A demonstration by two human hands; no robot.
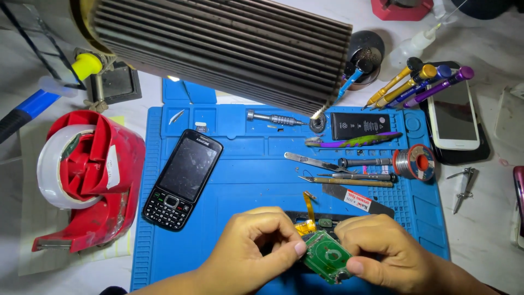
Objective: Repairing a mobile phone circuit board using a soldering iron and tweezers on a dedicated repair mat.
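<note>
Blue silicone repair matting (245,180) is covering the middle of a pale worktop, and right at its near edge the person is working with both hands brought close together. Between them is sitting a small green circuit board (326,257), tilted slightly, its long axis running from upper left to lower right; it is lying directly between the two sets of fingertips, so neither hand is clearly nearer. The left hand (256,243) is pinching the board's left edge with thumb and forefinger closed on it, while the right hand (382,248) is clamping the right edge, its thumb pressing along the lower corner. Just behind the board an orange flex ribbon (309,213) is curving up out of a dark phone frame (314,217), so the board is looking tethered on its far side, with open mat only toward the person. Further left on the mat a black keypad phone (183,177) is lying at an angle, well apart from the hands. Beyond the right hand, tweezers and picks (344,170) are lying in a loose row beside a spool of solder wire (415,161), with a black phone battery (360,125) behind them. Off the mat to the left a red tape dispenser (90,175) is standing, and overhead a large ribbed lamp housing (229,43) is hanging across the far side.
</note>
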